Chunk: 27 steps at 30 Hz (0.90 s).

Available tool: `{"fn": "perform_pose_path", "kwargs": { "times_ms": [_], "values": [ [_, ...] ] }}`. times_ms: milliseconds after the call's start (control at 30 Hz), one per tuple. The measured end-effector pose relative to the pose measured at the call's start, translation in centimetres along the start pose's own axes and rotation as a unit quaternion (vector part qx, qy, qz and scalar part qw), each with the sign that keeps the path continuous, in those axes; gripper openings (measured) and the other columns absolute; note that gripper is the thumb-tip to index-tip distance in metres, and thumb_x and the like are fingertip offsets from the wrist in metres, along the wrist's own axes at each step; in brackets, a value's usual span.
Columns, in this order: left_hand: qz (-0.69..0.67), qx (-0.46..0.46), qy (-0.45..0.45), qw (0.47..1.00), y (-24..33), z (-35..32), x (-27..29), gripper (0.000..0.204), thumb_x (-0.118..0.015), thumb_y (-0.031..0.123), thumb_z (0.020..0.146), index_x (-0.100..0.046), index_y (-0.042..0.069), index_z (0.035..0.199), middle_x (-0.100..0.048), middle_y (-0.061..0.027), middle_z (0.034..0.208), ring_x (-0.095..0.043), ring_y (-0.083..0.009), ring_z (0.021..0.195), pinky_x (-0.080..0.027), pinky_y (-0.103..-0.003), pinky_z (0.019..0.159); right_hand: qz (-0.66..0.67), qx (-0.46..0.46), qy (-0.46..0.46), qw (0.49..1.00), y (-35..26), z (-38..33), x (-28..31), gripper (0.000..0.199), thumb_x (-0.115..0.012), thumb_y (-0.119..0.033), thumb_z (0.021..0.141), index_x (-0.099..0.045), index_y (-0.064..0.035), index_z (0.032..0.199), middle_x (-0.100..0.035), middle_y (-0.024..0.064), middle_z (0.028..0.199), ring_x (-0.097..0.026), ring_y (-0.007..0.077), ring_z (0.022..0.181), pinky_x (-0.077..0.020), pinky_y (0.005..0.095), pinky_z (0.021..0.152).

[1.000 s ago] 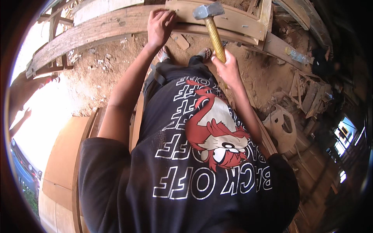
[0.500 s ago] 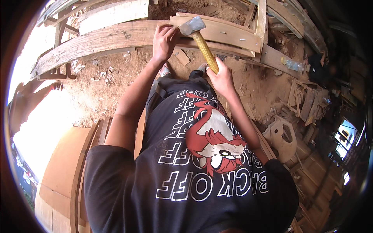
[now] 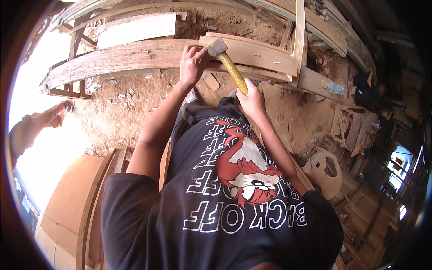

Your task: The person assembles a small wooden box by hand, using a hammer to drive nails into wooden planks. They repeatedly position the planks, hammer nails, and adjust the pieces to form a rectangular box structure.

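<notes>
My right hand [image 3: 252, 102] is closed around the yellow wrapped handle of a hammer [image 3: 233, 73]. Its metal head is beside the fingertips of my left hand [image 3: 192, 65], over the left end of a light wooden board [image 3: 245, 56]. The left fingers are curled and pinched together at that end; whatever is between them is hidden or too small to make out. Two nails [image 3: 257, 55] stick out of the same board farther right. The board lies on a long, thick plank [image 3: 121, 57] that runs across in front of me.
Behind the plank are a pale board [image 3: 137, 31] and wooden framing. A clear plastic bottle [image 3: 334, 86] lies at the plank's right end. Wood scraps [image 3: 355, 128] are heaped at right, near a cut-out wooden panel [image 3: 322, 173]. Another person's leg [image 3: 38, 126] shows at far left.
The hammer head has come down nearer the board and my left fingers. My left hand stays at the board's end. The view has shifted slightly, and the other person's leg at left has moved.
</notes>
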<state>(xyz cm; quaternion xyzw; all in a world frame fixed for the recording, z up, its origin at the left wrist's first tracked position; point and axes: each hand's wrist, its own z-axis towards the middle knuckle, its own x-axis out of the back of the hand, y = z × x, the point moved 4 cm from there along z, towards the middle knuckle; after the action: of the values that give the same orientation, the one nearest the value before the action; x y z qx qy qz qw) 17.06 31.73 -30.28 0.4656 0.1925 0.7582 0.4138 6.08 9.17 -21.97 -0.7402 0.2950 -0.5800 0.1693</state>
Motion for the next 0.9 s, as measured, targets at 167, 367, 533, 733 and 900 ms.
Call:
{"fn": "perform_pose_path", "kwargs": {
  "times_ms": [167, 367, 533, 733, 900],
  "values": [
    [0.009, 0.007, -0.012, 1.0, 0.03, 0.03, 0.01, 0.018, -0.078, 0.011, 0.092, -0.076, 0.007, 0.11, -0.071, -0.0117, 0.109, -0.064, -0.0339, 0.112, -0.057, -0.045, 0.094, 0.039, 0.001, 0.01, 0.999, 0.5, -0.16, -0.26, 0.024, -0.069, -0.018, 0.097, -0.064, -0.0046, 0.116, -0.071, 0.028, 0.086, -0.071, 0.0508, 0.089, -0.0548, 0.0562, 0.074],
    [0.001, -0.011, 0.001, 1.0, 0.09, 0.09, 0.11, 0.016, -0.078, 0.01, 0.093, -0.076, 0.007, 0.108, -0.072, -0.0114, 0.108, -0.065, -0.0333, 0.111, -0.057, -0.044, 0.093, 0.041, 0.008, 0.02, 0.999, 0.73, 0.3, 0.19, 0.025, -0.07, -0.018, 0.096, -0.065, -0.0031, 0.116, -0.07, 0.0288, 0.084, -0.072, 0.0499, 0.087, -0.0544, 0.0563, 0.073],
    [-0.002, -0.01, 0.005, 1.0, 0.14, 0.29, 0.11, 0.015, -0.078, 0.009, 0.092, -0.076, 0.006, 0.107, -0.072, -0.0113, 0.106, -0.066, -0.0333, 0.11, -0.057, -0.044, 0.093, 0.039, 0.001, 0.003, 0.999, 0.54, 0.35, 0.39, 0.025, -0.069, -0.016, 0.096, -0.065, -0.0038, 0.117, -0.071, 0.0279, 0.085, -0.072, 0.049, 0.087, -0.0543, 0.0558, 0.073],
    [0.006, -0.015, -0.009, 1.0, 0.09, 0.43, 0.22, 0.018, -0.078, 0.009, 0.092, -0.076, 0.006, 0.109, -0.072, -0.0112, 0.106, -0.065, -0.0336, 0.109, -0.056, -0.044, 0.093, 0.025, 0.016, 0.002, 1.0, -0.11, 0.14, 0.11, 0.026, -0.07, -0.016, 0.095, -0.066, -0.0057, 0.119, -0.072, 0.0272, 0.09, -0.072, 0.0488, 0.091, -0.0551, 0.0557, 0.076],
    [0.004, -0.018, -0.024, 1.0, -0.18, 0.42, 0.24, 0.02, -0.077, 0.009, 0.09, -0.076, 0.006, 0.109, -0.071, -0.0115, 0.106, -0.063, -0.0344, 0.108, -0.056, -0.045, 0.092, -0.022, -0.001, 0.002, 1.0, 0.13, 0.6, -0.08, 0.031, -0.071, -0.018, 0.095, -0.067, -0.0075, 0.123, -0.074, 0.0266, 0.093, -0.072, 0.049, 0.093, -0.0572, 0.0572, 0.079]
  ]
}}
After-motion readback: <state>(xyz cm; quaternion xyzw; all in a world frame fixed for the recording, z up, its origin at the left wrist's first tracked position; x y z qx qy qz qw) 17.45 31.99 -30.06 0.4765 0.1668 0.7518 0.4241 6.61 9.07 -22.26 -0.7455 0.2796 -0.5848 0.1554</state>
